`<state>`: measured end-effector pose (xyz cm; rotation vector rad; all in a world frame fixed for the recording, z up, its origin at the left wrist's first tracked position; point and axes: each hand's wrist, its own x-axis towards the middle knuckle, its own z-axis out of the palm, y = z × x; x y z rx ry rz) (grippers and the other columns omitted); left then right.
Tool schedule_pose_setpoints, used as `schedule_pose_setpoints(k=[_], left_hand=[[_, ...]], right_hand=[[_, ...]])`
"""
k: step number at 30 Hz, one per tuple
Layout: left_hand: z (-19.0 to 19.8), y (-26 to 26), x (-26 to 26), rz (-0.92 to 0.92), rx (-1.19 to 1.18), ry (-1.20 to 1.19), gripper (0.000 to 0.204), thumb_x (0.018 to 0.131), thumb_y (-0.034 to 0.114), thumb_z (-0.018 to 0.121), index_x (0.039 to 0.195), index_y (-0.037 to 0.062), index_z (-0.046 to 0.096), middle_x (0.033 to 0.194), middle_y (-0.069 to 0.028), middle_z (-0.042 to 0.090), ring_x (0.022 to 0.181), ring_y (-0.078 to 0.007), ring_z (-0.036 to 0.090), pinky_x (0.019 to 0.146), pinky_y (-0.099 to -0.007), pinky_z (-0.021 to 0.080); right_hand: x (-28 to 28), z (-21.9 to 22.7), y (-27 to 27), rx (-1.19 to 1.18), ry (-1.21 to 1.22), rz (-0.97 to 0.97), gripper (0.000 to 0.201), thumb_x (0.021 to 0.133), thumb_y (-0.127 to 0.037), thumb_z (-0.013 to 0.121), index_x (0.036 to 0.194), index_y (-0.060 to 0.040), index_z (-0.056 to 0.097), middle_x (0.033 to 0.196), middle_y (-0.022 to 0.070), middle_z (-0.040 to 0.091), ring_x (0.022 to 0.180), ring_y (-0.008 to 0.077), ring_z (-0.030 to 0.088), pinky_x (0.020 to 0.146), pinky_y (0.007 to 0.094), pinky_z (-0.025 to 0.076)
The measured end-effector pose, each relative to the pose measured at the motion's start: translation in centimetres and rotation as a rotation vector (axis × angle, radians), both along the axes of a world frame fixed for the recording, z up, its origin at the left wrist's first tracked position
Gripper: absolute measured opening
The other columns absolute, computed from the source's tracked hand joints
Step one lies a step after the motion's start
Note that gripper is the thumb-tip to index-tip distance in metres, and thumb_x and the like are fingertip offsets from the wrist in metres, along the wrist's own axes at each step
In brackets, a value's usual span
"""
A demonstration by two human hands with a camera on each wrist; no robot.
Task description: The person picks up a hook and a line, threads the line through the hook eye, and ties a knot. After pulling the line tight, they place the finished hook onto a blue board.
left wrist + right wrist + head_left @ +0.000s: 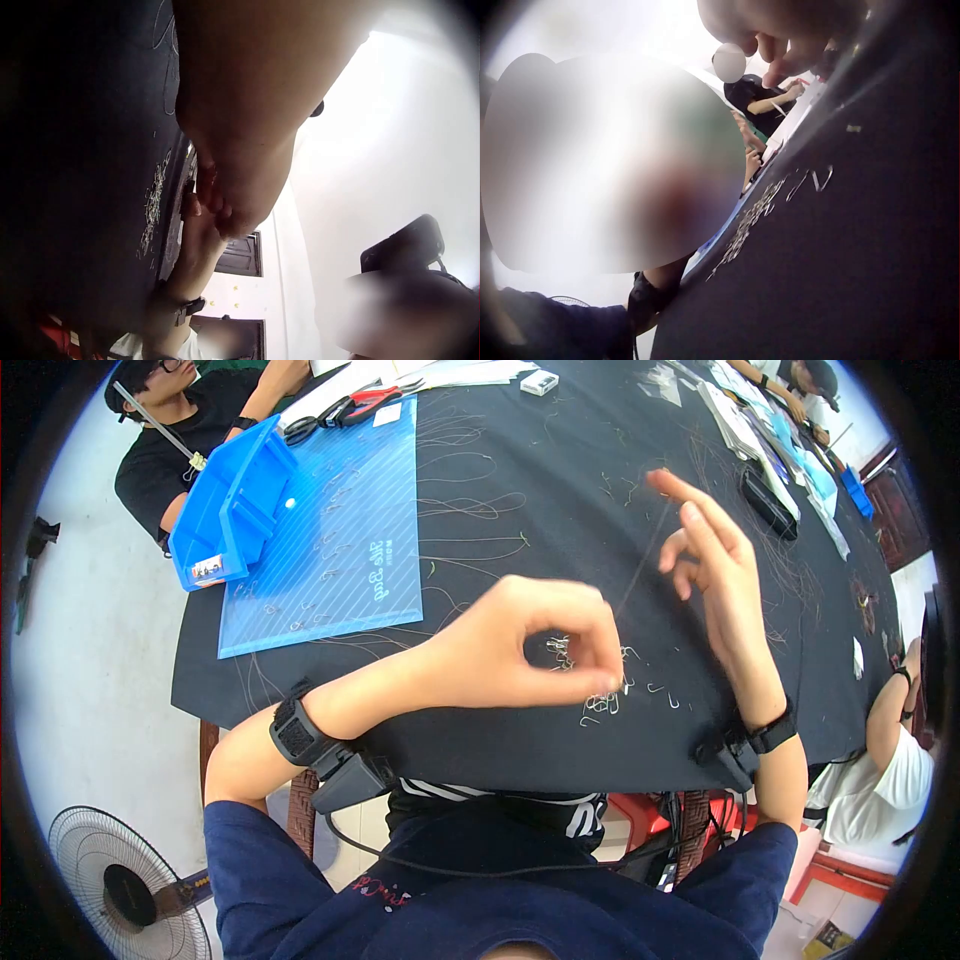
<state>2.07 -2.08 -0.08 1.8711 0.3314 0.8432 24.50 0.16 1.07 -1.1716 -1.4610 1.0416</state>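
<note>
The left hand [545,645] is above the black table with its fingers curled round and the thumb meeting the fingertips, pinching one end of a thin dark line [640,565]. That line runs up to the right hand [715,565], whose index finger is extended and other fingers are partly bent; its contact with the line is too fine to tell. Small metal hooks [603,703] lie in a pile on the cloth below and behind the left hand. The same hooks [154,206] show in the left wrist view, and the pile [750,217] appears in the right wrist view.
A blue clear file bag [385,575] with rows of hooked lines lies at the left, a blue bin [225,510] on its edge. Pliers [345,412], a small white box [539,382], a black case [770,503] and loose lines are farther back. Other people sit around the table.
</note>
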Motion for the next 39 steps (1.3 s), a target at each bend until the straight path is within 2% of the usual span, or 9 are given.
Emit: schedule_pose_setpoints(k=[4, 5, 10, 16, 26, 29, 31, 35, 39], left_hand=[[0.2, -0.5, 0.0, -0.290, 0.007, 0.092, 0.003, 0.079, 0.005, 0.070, 0.079, 0.0059, 0.067, 0.070, -0.0022, 0.060, 0.064, -0.0137, 0.057, 0.057, -0.0268, 0.042], [0.0, -0.7, 0.2, -0.346, -0.017, 0.068, 0.003, 0.079, 0.005, 0.070, 0.079, 0.0055, 0.067, 0.071, -0.0022, 0.060, 0.065, -0.0137, 0.057, 0.057, -0.0273, 0.043], [0.1, -1.1, -0.2, -0.529, -0.147, 0.152, 0.003, 0.080, 0.005, 0.069, 0.080, 0.0033, 0.066, 0.070, -0.0027, 0.059, 0.062, -0.0134, 0.058, 0.055, -0.0257, 0.045], [0.2, -1.5, -0.4, -0.642, -0.185, 0.215, 0.002, 0.082, 0.006, 0.067, 0.082, 0.0041, 0.067, 0.070, -0.0028, 0.058, 0.062, -0.0123, 0.058, 0.054, -0.0253, 0.046], [0.0, -1.7, -0.7, -0.876, -0.244, 0.323, 0.003, 0.083, 0.007, 0.066, 0.081, 0.0047, 0.065, 0.069, -0.0022, 0.057, 0.061, -0.0127, 0.055, 0.054, -0.0260, 0.044], [0.3, -1.9, -0.7, -0.700, -0.196, 0.272, 0.003, 0.083, 0.008, 0.066, 0.081, 0.0058, 0.065, 0.069, -0.0015, 0.057, 0.064, -0.0126, 0.056, 0.054, -0.0260, 0.043], [0.7, -1.6, -0.7, -0.323, -0.055, 0.221, 0.004, 0.081, 0.009, 0.068, 0.079, 0.0075, 0.065, 0.074, -0.0007, 0.060, 0.066, -0.0120, 0.055, 0.052, -0.0256, 0.042], [1.1, -0.2, -1.1, 0.353, 0.233, 0.240, 0.003, 0.079, 0.008, 0.068, 0.078, 0.0078, 0.065, 0.075, 0.0011, 0.059, 0.068, -0.0083, 0.052, 0.053, -0.0217, 0.039], [1.0, 0.1, -1.2, 0.523, 0.231, 0.245, 0.002, 0.079, 0.008, 0.068, 0.079, 0.0076, 0.066, 0.088, 0.0012, 0.058, 0.078, -0.0065, 0.052, 0.055, -0.0199, 0.038]], right_hand=[[2.3, -0.2, 1.8, 0.001, 0.121, -0.141, 0.044, 0.096, -0.034, 0.051, 0.129, -0.0055, 0.053, 0.129, 0.0050, 0.055, 0.069, 0.0025, 0.049, 0.050, 0.0138, 0.035], [2.8, -0.2, 2.2, 0.027, 0.199, -0.173, 0.041, 0.094, -0.030, 0.056, 0.125, -0.0037, 0.055, 0.114, 0.0015, 0.061, 0.067, 0.0023, 0.051, 0.051, 0.0152, 0.036], [4.8, -0.3, 3.3, 0.012, 0.338, -0.262, 0.039, 0.092, -0.028, 0.060, 0.123, -0.0047, 0.058, 0.121, 0.0028, 0.058, 0.068, 0.0026, 0.046, 0.053, 0.0145, 0.036], [6.0, -0.8, 4.2, -0.008, 0.305, -0.471, 0.034, 0.089, -0.028, 0.064, 0.117, -0.0079, 0.063, 0.119, 0.0009, 0.059, 0.073, 0.0027, 0.046, 0.056, 0.0154, 0.038], [8.0, -1.4, 5.4, -0.105, 0.475, -0.324, 0.041, 0.092, -0.023, 0.060, 0.125, -0.0006, 0.051, 0.110, 0.0042, 0.062, 0.070, 0.0035, 0.046, 0.053, 0.0149, 0.037], [8.1, -1.6, 5.7, -0.135, 0.461, -0.246, 0.040, 0.092, -0.023, 0.059, 0.123, -0.0001, 0.052, 0.098, 0.0017, 0.061, 0.067, 0.0029, 0.045, 0.051, 0.0153, 0.035], [8.4, -1.7, 5.8, -0.158, 0.415, -0.116, 0.035, 0.092, -0.024, 0.058, 0.119, -0.0012, 0.056, 0.087, -0.0014, 0.059, 0.063, 0.0019, 0.044, 0.050, 0.0155, 0.033], [4.5, -0.1, 3.4, -0.068, -0.095, 0.038, 0.022, 0.092, -0.026, 0.057, 0.101, -0.0086, 0.067, 0.064, -0.0081, 0.050, 0.051, -0.0010, 0.036, 0.045, 0.0166, 0.026], [1.4, 1.8, 0.7, -0.051, -0.235, 0.262, 0.018, 0.091, -0.021, 0.058, 0.091, -0.0067, 0.067, 0.070, -0.0042, 0.057, 0.057, 0.0021, 0.045, 0.049, 0.0182, 0.033]])
